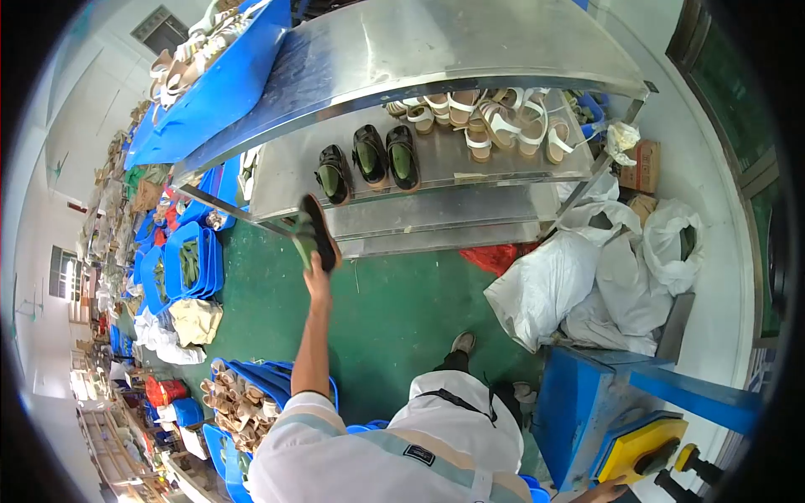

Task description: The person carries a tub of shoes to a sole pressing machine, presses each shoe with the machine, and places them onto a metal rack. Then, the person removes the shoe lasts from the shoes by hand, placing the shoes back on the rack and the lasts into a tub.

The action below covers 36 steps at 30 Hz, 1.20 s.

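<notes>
Blue bins [193,261] stand to the left of your left hand, and tan sandals [239,411] fill another bin below it, nearer your body. Your left hand [318,281] grips a dark shoe [319,225], tilted just beyond your fingers, at the shelf's near corner. Past that hand, to its upper right, three black-and-green shoes [369,158] sit on the metal shelf [285,180], with white sandals [501,130] farther right. White sacks [549,281] slump well to its right. Your right hand [605,490] is beside the yellow pad [646,448]; you cannot tell its grip, cut by the edge.
</notes>
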Motion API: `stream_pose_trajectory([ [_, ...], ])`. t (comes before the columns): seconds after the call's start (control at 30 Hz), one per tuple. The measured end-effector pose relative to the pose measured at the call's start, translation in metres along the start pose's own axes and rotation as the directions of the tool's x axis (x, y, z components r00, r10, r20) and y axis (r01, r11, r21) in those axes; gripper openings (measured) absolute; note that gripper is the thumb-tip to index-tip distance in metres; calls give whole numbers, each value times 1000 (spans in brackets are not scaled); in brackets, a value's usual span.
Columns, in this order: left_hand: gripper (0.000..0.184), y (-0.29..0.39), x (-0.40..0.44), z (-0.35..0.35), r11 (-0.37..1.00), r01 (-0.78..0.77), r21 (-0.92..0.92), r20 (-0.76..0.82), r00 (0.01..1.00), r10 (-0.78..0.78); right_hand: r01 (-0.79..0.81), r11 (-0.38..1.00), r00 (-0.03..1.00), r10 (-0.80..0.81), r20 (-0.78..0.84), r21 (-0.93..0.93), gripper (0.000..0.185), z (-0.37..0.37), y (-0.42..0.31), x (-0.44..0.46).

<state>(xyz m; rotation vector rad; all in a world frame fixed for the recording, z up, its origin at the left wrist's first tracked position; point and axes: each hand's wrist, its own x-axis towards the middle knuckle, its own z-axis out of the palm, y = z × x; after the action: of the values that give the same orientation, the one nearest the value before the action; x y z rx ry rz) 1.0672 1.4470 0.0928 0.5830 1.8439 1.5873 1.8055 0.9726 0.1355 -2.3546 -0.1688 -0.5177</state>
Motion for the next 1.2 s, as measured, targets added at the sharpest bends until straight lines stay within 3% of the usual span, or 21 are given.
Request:
stream_pose_trajectory([
  [0.13, 63, 35, 115, 26, 788, -308, 533, -35, 923, 384, -115, 991, 986, 122, 111, -67, 47, -28, 15, -41],
  [0.17, 64, 26, 155, 24, 758, -377, 533, 10, 898, 439, -143, 986, 978, 154, 139, -83, 47, -33, 21, -46],
  [0.33, 66, 27, 230, 48, 702, -268, 659, 84, 955, 286, -351, 933, 865, 354, 356, -78, 47, -63, 74, -43],
  [0.4, 67, 27, 267, 53, 579, -309, 755, 165, 943, 288, -309, 929, 835, 164, 525, 202, 42, -73, 141, -55],
  [0.5, 67, 30, 297, 56, 352, -438, 827, 288, 868, 405, -704, 709, 567, 525, 634, 43, 45, -85, 197, -90],
  [0.53, 67, 27, 294, 58, 308, -470, 827, 292, 827, 480, -533, 845, 577, 339, 743, 28, 42, -95, 142, -119],
  [0.57, 68, 24, 281, 63, 290, -495, 819, 271, 779, 565, -794, 606, 429, 501, 751, 49, 41, -96, 109, -137],
  [0.63, 68, 4, 234, 50, 257, -526, 810, 269, 724, 635, -825, 565, 417, 581, 699, 22, 39, -104, 113, -197],
  [0.67, 69, -18, 211, 33, 204, -528, 824, 335, 746, 576, -807, 567, 362, 698, 618, -168, 38, -107, 85, -216],
  [0.7, 69, -45, 189, 6, 125, -531, 838, 422, 776, 469, -828, 537, 357, 726, 588, -161, 38, -116, 86, -248],
  [0.73, 70, -73, 165, -23, -14, -547, 837, 530, 804, 270, -842, 519, 356, 741, 570, -149, 38, -123, 92, -276],
  [0.77, 71, -99, 142, -55, -170, -661, 731, 654, 750, -98, -881, 453, 311, 774, 551, -139, 41, -133, 89, -303],
  [0.8, 71, -120, 119, -80, -170, -822, 543, 669, 546, -505, -908, 401, 277, 792, 544, -121, 43, -136, 90, -326],
  [0.83, 72, -134, 95, -89, 75, -900, 429, 582, 212, -785, -940, 325, 245, 852, 462, -101, 46, -138, 93, -350],
  [0.87, 73, -139, 57, -84, 347, -816, 462, 486, -95, -869, -981, 196, 176, 893, 413, -6, 46, -144, 94, -365],
  [0.93, 65, -134, -40, -39, 302, -723, 621, 283, -153, -947, -952, -87, 24, 934, 356, 292, 45, -139, 111, -390],
  [1.0, 59, -110, -110, 13, 322, -583, 745, 265, -184, -946, -974, 71, 135, 945, 298, 215, 45, -120, 152, -399],
  [1.07, 56, -95, -131, 52, 346, -510, 788, 391, -20, -920, -855, -168, -7, 949, 314, 490, 52, -99, 189, -368],
  [1.13, 55, -77, -138, 82, 447, -508, 736, 589, 154, -793, -815, -86, -2, 989, 146, 572, 61, -74, 231, -326],
  [1.17, 55, -60, -146, 94, 522, -530, 668, 697, 200, -689, -926, 295, 223, 930, -291, 234, 63, -59, 250, -307],
  [1.2, 54, -40, -155, 103, 539, -540, 647, 723, 210, -658, -847, 470, 521, 647, -557, -247, 66, -46, 261, -299],
])
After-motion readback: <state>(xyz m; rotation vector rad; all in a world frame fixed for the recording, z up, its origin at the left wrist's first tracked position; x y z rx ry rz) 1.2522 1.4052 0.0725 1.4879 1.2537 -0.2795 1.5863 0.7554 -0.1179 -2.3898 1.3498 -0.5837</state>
